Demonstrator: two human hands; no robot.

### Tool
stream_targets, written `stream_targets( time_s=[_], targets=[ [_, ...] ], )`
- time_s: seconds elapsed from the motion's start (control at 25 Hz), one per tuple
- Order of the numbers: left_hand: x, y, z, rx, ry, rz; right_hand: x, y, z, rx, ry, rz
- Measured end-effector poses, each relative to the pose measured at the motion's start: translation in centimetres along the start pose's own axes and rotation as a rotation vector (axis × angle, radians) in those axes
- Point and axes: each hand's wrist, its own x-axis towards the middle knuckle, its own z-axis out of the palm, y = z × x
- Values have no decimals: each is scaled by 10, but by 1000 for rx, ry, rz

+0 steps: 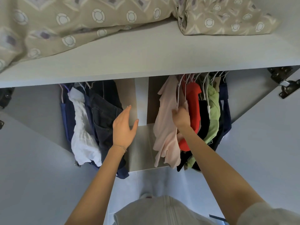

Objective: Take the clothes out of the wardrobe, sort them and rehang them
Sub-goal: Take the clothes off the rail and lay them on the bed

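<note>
White wardrobe (pixel 243 95) open, seen from above and in front. Wide white shelf (pixel 146 54) runs across the top, carrying crumpled beige patterned bedding (pixel 65 21). Below the shelf, clothes hang in two groups, well apart, with the bare back panel between them.

Left group: dark denim jeans (pixel 103 114) nearest the gap, then white crinkled garment (pixel 81 127), with blue garment (pixel 65 114) at far left.

Right group: pale pink top (pixel 165 127) nearest the gap, then red garment (pixel 193 104), black garment (pixel 203 120), light green garment (pixel 213 114) and navy garment (pixel 225 111) at far right. These hang on thin white wire hangers (pixel 179 93).

Left hand (pixel 124 127) is in the gap just beside the jeans. Its fingers (pixel 127 111) are straight, slightly spread, and hold nothing; can't tell if it touches the denim. Right hand (pixel 181 116) sits between pink top and red garment, fingers curled onto the pink top's upper edge, fingertips hidden in fabric.

Thin bracelet (pixel 121 146) on left wrist. Metal hinge (pixel 284 85) on the right wardrobe wall.
</note>
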Motion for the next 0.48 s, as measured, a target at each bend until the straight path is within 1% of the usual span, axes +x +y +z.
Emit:
stream_targets(
  time_s=[0.12, 0.28, 0.36, 0.48],
  targets=[
    [5, 0, -3, -40, 3, 8, 1, -2, -1, 89, 82, 33],
    [6, -1, -8, -49, 30, 14, -16, 4, -12, 246, 193, -92],
    [4, -2, -9, -64, 33, 11, -29, 7, -20, 264, 199, -153],
    [-4, -6, -12, -92, 78, -11, -54, 8, -26, 226, 177, -242]
  ],
)
